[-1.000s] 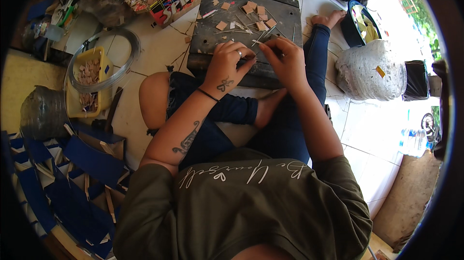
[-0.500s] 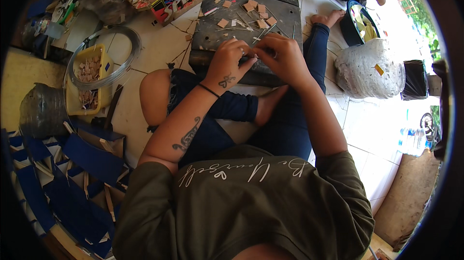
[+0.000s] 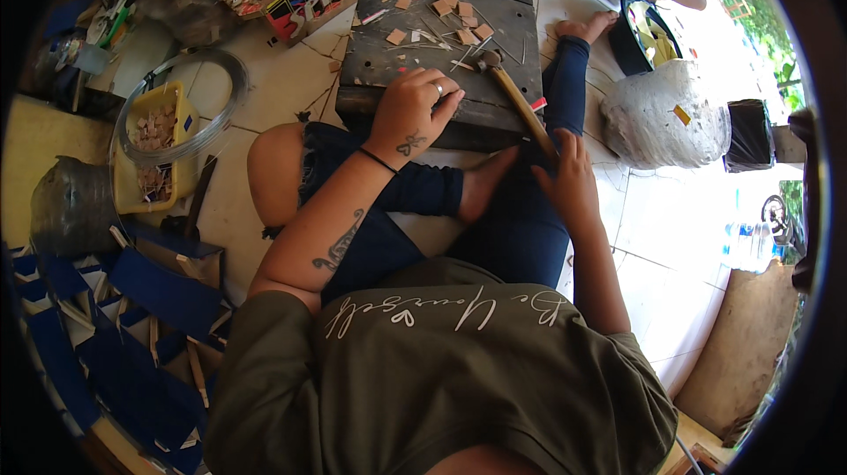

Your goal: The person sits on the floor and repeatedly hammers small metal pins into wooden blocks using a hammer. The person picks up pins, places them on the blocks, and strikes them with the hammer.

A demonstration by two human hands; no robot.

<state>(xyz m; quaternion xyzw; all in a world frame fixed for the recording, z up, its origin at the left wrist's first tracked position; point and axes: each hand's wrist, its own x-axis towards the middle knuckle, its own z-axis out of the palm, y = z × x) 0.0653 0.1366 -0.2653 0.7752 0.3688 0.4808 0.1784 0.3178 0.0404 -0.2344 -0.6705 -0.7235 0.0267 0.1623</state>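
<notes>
L hand [image 3: 413, 109] rests knuckles-up on near edge of the dark wooden work board [image 3: 379, 43]; fingers curled and pressed together onto the board, poss. pinning sth small underneath, can't tell what. R hand [image 3: 565, 179] has its grip wrapped shut around the low end of a wooden-handled hammer [image 3: 516, 100]; the head sits on the board just beyond L fingertips, handle slanting back toward the person's knee.

Small tan wood squares [image 3: 459, 12] and thin nails/slivers lie scattered further out on the board, past the hammer head.

Judgement, doing it well: keep L fingers clear of the head, hold the workpiece flat, short controlled taps; the grip is far down the handle, so aim matters.

Unclear: piece under L hand hidden by fingers; R palm side not visible; yellow tray [image 3: 146, 157] w/ wire coil [image 3: 212, 87] lies well off to L, contents too small to resolve.
</notes>
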